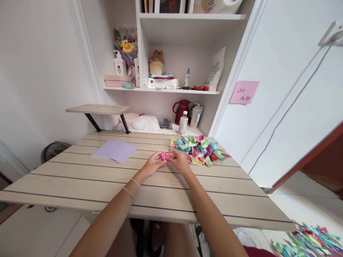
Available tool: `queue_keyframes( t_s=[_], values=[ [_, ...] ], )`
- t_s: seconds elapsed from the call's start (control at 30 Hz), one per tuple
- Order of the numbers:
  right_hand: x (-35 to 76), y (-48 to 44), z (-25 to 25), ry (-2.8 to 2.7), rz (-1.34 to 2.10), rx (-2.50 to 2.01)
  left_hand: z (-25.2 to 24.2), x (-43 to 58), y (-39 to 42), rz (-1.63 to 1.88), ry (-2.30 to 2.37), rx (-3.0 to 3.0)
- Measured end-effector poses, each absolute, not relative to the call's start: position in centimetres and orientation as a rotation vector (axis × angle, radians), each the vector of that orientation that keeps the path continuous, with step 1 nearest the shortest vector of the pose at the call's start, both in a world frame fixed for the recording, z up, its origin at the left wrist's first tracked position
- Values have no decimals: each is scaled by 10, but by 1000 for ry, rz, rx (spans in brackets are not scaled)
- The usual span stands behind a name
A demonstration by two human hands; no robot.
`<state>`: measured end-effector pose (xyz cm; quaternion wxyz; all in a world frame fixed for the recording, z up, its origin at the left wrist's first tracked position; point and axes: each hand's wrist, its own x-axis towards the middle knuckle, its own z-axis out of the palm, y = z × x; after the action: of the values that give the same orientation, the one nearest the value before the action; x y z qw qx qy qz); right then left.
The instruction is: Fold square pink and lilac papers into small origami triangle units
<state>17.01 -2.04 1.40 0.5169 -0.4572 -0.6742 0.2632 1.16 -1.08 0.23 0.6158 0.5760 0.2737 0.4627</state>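
A small bright pink piece of folded paper [163, 156] is held between my two hands, just above the tabletop. My left hand [154, 164] pinches it from the left with thumb and fingertips. From the right, my right hand [178, 160] grips the same paper, its fingers bent over and partly hiding it. Right behind my right hand lies a pile of folded paper pieces [205, 142] in green, blue, pink, red and yellow. Farther left, a stack of flat lilac paper sheets [114, 150] rests on the table.
The slatted wooden table [107, 182] carries a small raised shelf [98, 109] at back left. A bottle [183, 123], a dark red jug [182, 110] and a tumbler [196, 116] stand behind the pile. More folded papers [308, 241] are at lower right, below the table edge.
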Motion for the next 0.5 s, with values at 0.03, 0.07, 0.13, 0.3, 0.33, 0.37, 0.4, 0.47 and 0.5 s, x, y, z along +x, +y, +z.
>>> queue_keyframes(
  t_s=[0.03, 0.07, 0.13, 0.3, 0.33, 0.37, 0.4, 0.47, 0.5],
  values=[
    [171, -21, 16, -1610, 625, -1087, 3, 11, -11, 1074, 623, 1287],
    [172, -21, 18, -1596, 610, -1078, 5, 10, -11, 1083, 616, 1249],
    [175, -23, 22, -1567, 563, -1078, 9, 8, -10, 1104, 613, 1188],
    [177, -28, 27, -1586, 471, -1089, 15, 1, -7, 1154, 662, 1149],
    [177, -28, 27, -1599, 465, -1088, 15, 0, -6, 1157, 671, 1156],
    [176, -28, 26, -1611, 461, -1088, 15, 0, -6, 1160, 677, 1163],
    [176, -27, 26, -1622, 460, -1090, 15, 0, -5, 1162, 682, 1170],
    [175, -26, 24, -1642, 457, -1094, 14, 1, -4, 1170, 694, 1179],
    [174, -25, 24, -1649, 453, -1094, 14, 1, -4, 1176, 701, 1180]
  ],
)
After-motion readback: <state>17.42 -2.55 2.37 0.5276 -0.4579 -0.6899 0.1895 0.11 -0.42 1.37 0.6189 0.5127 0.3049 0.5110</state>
